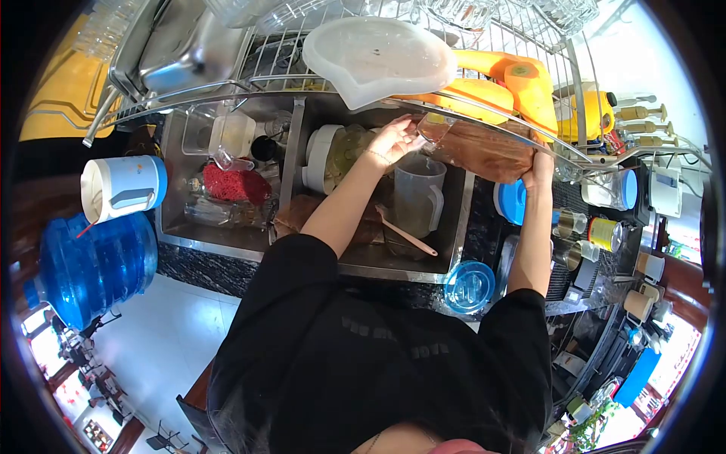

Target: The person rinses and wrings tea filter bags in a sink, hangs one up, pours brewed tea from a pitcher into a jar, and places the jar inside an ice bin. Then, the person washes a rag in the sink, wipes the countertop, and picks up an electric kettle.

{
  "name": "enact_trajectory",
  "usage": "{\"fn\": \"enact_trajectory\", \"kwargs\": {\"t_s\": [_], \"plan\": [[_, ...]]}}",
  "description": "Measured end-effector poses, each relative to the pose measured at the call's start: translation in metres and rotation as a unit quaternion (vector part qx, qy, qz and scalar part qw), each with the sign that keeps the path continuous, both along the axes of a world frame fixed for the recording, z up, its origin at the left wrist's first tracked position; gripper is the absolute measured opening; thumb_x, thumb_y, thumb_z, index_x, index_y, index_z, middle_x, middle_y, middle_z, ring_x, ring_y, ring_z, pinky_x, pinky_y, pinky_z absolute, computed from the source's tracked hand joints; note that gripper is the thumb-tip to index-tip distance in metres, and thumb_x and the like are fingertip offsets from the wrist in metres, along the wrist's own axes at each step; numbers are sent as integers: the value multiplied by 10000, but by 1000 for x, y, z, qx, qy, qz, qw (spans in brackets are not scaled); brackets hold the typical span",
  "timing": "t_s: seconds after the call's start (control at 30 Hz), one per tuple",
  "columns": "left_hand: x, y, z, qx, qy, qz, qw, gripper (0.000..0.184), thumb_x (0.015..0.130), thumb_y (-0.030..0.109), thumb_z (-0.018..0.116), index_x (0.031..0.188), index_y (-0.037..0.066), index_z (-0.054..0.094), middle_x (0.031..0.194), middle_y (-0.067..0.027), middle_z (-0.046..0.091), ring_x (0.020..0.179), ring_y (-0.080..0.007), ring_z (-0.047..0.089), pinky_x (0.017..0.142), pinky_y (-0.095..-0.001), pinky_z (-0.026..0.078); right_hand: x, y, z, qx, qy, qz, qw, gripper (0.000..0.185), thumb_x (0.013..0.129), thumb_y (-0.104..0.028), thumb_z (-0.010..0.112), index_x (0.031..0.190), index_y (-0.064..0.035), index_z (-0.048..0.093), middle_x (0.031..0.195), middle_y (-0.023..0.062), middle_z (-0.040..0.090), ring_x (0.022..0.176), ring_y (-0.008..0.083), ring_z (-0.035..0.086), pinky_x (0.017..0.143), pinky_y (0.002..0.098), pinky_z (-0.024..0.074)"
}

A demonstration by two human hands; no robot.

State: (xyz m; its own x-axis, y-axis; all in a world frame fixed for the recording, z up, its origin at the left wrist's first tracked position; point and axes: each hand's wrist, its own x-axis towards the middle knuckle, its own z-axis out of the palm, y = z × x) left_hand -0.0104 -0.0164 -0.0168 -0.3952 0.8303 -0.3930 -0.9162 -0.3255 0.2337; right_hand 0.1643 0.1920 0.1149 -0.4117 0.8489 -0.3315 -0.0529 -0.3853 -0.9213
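Note:
Under the rack edge, my left hand [395,141] has its fingers closed on a small clear glass [433,129]. The glass is tilted and overlaps the left end of a brown wooden tray [488,151]. My right hand [539,169] grips that tray by its right end; some of its fingers are hidden behind it. Below, in the right sink basin, stands a translucent measuring jug [418,198] with a handle. A pale-handled brush or spoon [408,233] leans beside it. Left of my left wrist lies a large jar [344,155] with a white lid.
The wire dish rack [272,57] overhead carries a white heart-shaped dish [378,60], orange-yellow containers [522,87] and a metal pan [198,49]. A red scouring pad [234,184] and clear containers occupy the left basin. Blue-lidded containers [469,287] line the right counter. A water bottle [94,265] stands left.

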Motion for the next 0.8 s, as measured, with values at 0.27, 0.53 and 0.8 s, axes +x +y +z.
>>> {"fn": "enact_trajectory", "kwargs": {"t_s": [0.27, 0.53, 0.8], "plan": [[2, -17, 9, 40, -58, 96, 993, 228, 862, 15, 476, 1085, 29, 521, 963, -105, 594, 852, -177, 585, 759, -261, 481, -4, 1, -36, 76, -31, -31, 996, 240, 871, -182, 523, 1009, 0, 594, 975, 87, 618, 830, 141, 572, 703, 216, 458], [7, -28, -3, 131, 126, 61, 982, 326, 858, -2, 481, 1178, 26, 434, 985, -101, 569, 853, -185, 583, 792, -287, 481, -18, -13, -28, 26, 18, -1, 999, 255, 855, -171, 516, 1049, -15, 573, 869, 37, 608, 704, 89, 534, 613, 184, 420], [13, -25, -2, 99, 106, 51, 988, 359, 853, -6, 496, 1202, 23, 417, 985, -104, 568, 845, -186, 587, 768, -278, 492, -31, -84, -19, 93, -81, 316, 941, 228, 796, -92, 589, 1020, -49, 598, 879, 11, 611, 564, 37, 436, 500, 142, 332]]}}
